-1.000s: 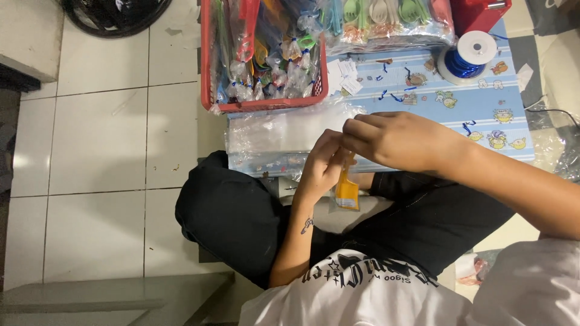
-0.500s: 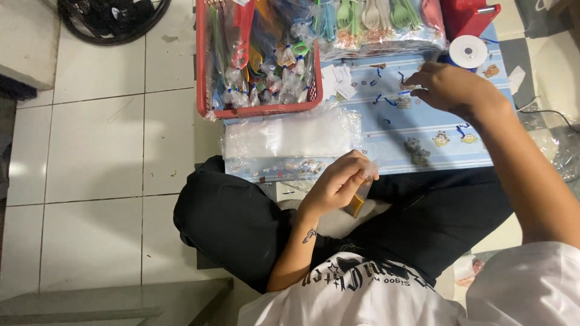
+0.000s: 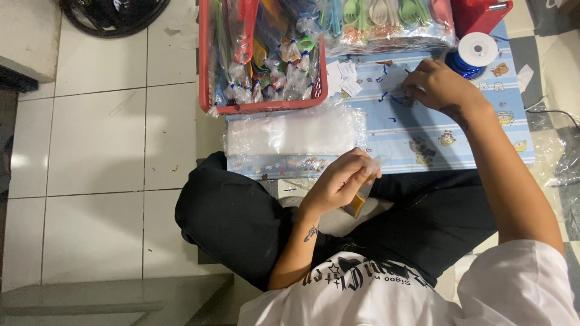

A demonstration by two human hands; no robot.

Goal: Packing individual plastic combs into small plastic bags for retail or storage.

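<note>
My left hand point(image 3: 342, 180) is closed around a small clear plastic bag point(image 3: 368, 175) with an orange item inside, held over my lap near the table's front edge. My right hand point(image 3: 440, 86) reaches out over the low blue patterned table point(image 3: 483, 139), fingertips pinched down on short blue twist ties point(image 3: 386, 96) scattered there. A stack of clear plastic bags point(image 3: 290, 133) lies on the table's left part.
A red basket point(image 3: 266, 105) of small tied bags sits at the table's far left. Packs of coloured plastic cutlery point(image 3: 386, 21) lie behind. A spool of blue wire point(image 3: 474, 51) and a red box point(image 3: 480, 12) stand at the far right. White floor tiles point(image 3: 96, 145) lie to the left.
My right hand left the bag, where both hands were together, and reached out across the table to the twist ties. My left hand stayed over my lap holding the bag.
</note>
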